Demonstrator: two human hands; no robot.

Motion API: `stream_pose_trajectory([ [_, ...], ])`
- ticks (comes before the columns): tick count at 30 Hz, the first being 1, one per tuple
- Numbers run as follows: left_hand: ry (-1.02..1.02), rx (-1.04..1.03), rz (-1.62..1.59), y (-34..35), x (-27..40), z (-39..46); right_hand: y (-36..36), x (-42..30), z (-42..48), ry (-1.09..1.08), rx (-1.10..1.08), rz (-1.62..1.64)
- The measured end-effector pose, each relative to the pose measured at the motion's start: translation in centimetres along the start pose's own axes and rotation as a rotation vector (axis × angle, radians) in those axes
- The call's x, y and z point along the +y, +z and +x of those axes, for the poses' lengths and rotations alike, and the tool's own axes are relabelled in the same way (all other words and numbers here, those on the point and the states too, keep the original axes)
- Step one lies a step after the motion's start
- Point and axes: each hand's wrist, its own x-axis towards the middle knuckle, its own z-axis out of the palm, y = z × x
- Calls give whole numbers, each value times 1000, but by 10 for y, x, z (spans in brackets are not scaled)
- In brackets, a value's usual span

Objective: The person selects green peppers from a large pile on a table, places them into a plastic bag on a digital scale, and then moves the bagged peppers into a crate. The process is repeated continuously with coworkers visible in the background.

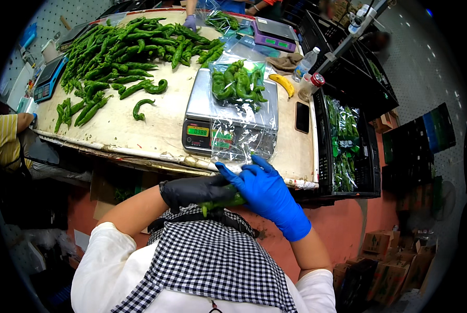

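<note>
My left hand, in a black glove, is closed on green peppers just off the table's near edge. My right hand, in a blue glove, touches the same peppers from the right, its index finger and thumb spread apart. Beyond the hands a clear plastic bag of green peppers lies on a digital scale, its loose end hanging over the lit display. A large pile of long green peppers covers the table's far left, and one curved pepper lies alone left of the scale.
Right of the scale are a banana, a smartphone, a plastic bottle and a red-lidded jar. A black crate with bagged peppers stands beside the table. Across it is a co-worker's gloved hand; another person's arm is at left.
</note>
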Motion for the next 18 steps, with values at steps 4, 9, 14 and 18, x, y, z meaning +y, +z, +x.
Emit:
stream_pose_trajectory([
  [4,124,38,-575,-8,0,-1,8,3,-13,240,12,-34],
  [9,161,302,-182,0,-3,7,31,-22,-13,453,128,103],
  [14,80,238,-213,-2,-3,9,43,-33,-32,410,72,448],
  [18,503,661,423,-18,0,16,47,-34,-58,785,395,1735],
])
